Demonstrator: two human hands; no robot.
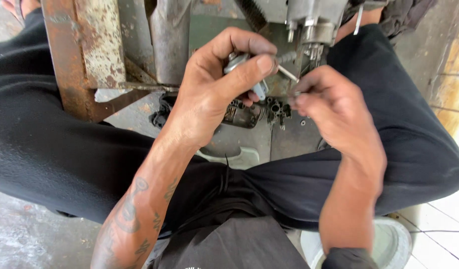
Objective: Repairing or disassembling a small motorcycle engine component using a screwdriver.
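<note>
Left hand (217, 87) curled tight round a small grey metal part (238, 61), thumb pressing it, held up in front of the rusty frame (87, 55). Right hand (336, 107) pinches a thin metal pin (288, 73) into it. Looks mid-job: pin not fully in, more small parts (249, 113) lie loose below.

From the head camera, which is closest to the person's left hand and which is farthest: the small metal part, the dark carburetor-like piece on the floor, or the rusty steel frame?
1. Small metal part, held in the left hand.
2. Dark carburetor-like piece, just below the hand.
3. Rusty steel frame, off at upper left.
</note>
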